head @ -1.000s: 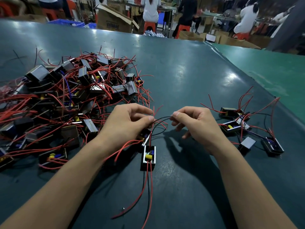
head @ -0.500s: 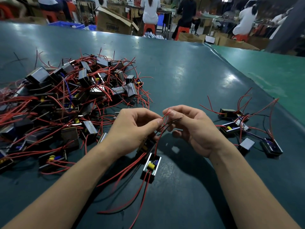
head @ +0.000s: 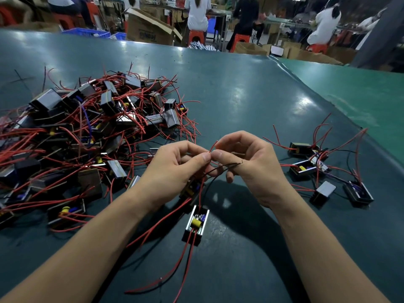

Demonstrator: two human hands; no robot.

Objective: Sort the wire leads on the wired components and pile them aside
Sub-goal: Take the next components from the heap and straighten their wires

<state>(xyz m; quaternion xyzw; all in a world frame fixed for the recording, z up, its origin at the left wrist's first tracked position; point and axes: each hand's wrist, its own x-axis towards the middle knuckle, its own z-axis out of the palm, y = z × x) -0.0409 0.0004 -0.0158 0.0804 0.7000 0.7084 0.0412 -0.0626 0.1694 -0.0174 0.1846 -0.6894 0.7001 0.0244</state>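
A small black boxed component (head: 195, 224) with a yellow part inside lies on the dark green table (head: 240, 101) below my hands, its red leads trailing toward me. My left hand (head: 175, 169) and my right hand (head: 249, 162) meet thumb to thumb above it. Together they pinch a short red wire lead (head: 213, 146) that sticks up between them. A thin black lead (head: 223, 168) runs under my right fingers. A second component (head: 190, 189) sits half hidden under my left hand.
A big tangled heap of wired components (head: 87, 132) fills the left of the table. A small group of several components (head: 323, 171) lies at the right. A lighter green table (head: 360, 99) adjoins at far right. People, boxes and stools stand beyond the far edge.
My hands came together from a spread position. The black lead that stretched between them is now slack, and both thumbs pinch a red lead. The component below shifted slightly.
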